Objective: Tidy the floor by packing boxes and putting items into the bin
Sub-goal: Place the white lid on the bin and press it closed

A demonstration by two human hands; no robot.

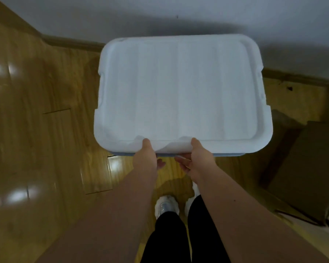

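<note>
Bin lid (182,92), white, lies flat on the blue bin (165,154) by the wall, long axis running left to right. Left hand (145,158) and right hand (198,160) both grasp its near edge, thumbs on top, cardboard boxes (302,168) to the right.

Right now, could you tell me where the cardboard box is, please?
In the head view, the cardboard box lies on the wooden floor at the right, beside the white bin lid.
</note>
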